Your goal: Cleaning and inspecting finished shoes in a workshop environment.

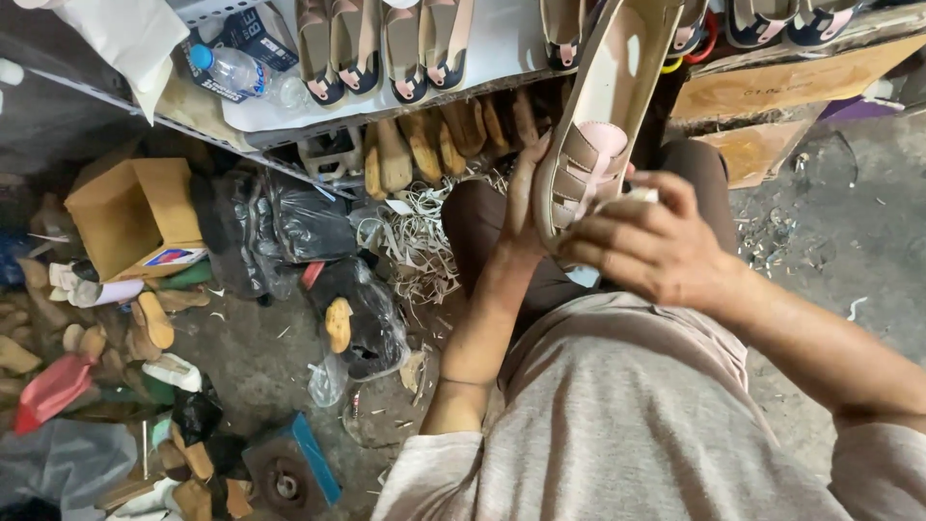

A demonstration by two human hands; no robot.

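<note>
Shoemaking workshop, sandals (386, 48) on shelf, wooden soles (439, 140), scraps (424, 246)

The person wears a loose beige-grey short-sleeved shirt and dark brown trousers, forearms bare.

The sandal (603, 116) is cream with pink and tan straps. The far sandals (381, 48) on the white shelf (502, 43) are tan with dark blue toes. At the left, a cardboard box (135, 212) is brown. The bags (280, 232) are black. The near shirt (627, 425) is pale pink-grey.
</note>
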